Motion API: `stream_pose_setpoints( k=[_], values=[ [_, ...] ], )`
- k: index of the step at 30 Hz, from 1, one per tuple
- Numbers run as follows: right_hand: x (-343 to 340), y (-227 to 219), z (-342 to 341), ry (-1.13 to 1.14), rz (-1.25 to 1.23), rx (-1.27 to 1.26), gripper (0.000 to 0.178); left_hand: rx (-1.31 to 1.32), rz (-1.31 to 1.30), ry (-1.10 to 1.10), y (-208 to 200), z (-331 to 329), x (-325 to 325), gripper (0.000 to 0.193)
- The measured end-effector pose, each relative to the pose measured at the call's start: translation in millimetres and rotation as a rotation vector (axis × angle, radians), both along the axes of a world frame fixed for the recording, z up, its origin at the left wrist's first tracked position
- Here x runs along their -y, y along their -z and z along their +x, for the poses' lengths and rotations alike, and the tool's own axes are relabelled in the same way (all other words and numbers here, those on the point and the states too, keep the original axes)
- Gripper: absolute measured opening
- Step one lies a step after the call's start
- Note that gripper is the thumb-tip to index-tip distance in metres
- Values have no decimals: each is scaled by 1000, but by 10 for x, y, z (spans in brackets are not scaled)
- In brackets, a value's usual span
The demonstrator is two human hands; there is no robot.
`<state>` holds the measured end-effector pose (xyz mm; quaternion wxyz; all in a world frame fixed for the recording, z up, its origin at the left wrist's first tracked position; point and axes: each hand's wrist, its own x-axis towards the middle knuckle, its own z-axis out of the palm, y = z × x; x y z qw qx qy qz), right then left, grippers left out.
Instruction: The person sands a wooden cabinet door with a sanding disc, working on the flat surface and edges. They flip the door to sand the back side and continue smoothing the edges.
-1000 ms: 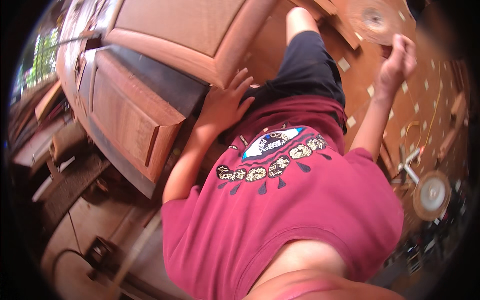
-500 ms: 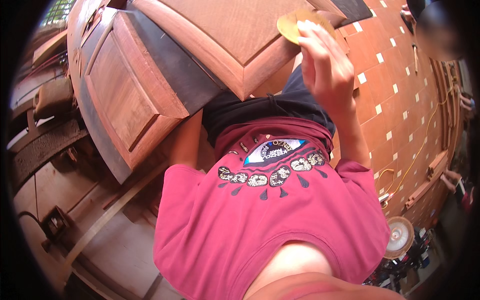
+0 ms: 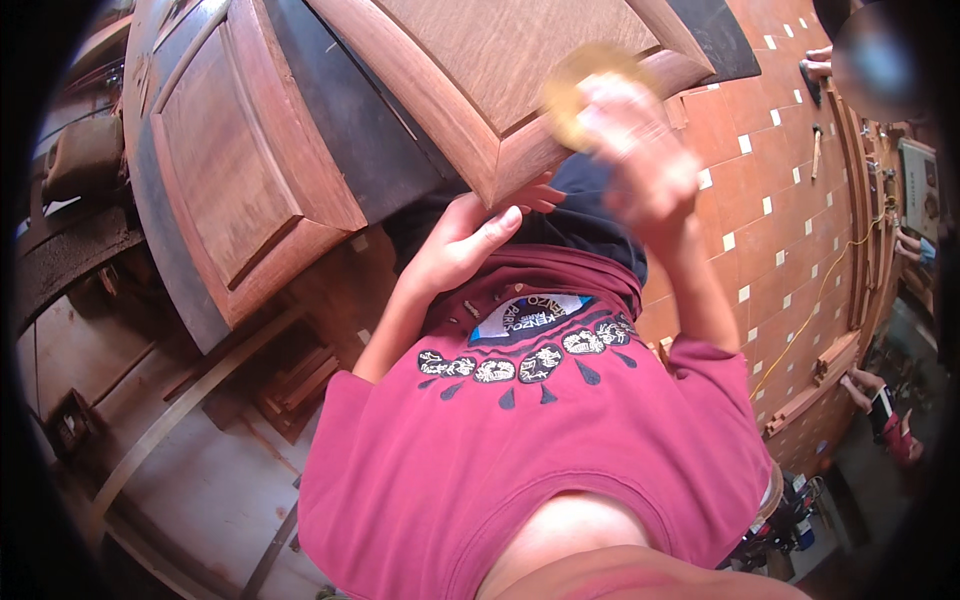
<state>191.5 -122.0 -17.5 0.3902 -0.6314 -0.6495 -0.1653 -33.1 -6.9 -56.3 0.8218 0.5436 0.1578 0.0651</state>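
I am sanding the wooden door panel (image 3: 500, 70) lying on the bench. My right hand (image 3: 640, 150) pinches a tan sanding pad (image 3: 575, 85) against the panel's near corner frame; my left hand (image 3: 465, 240), fingers loosely curled, steadies its underside. Next I judge even strokes are needed.

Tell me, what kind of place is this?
Probably a woodworking shop. Wooden cabinet doors lie on a bench, the right hand rubs a yellow sanding pad on one, and wood strips lie on the tiled floor.
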Motion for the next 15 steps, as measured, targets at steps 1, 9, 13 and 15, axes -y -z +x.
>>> stream_pose_setpoints(
  k=[1, 9, 13, 15],
  values=[
    [-19, -12, -201, -47, -17, -22, 19, -34, -28, -31, 8, -19, 28, 39],
    [64, -43, 508, 199, -16, 181, 22, 89, -83, 45, -88, 102, -80, 59],
    [-35, 28, -117, 84, 51, -3, 20, 30, -142, -43, -56, 113, 39, 62],
    [-60, -1, -566, -2, -20, -17, 18, -41, -143, -155, -36, 77, 137, 66]
  ],
)
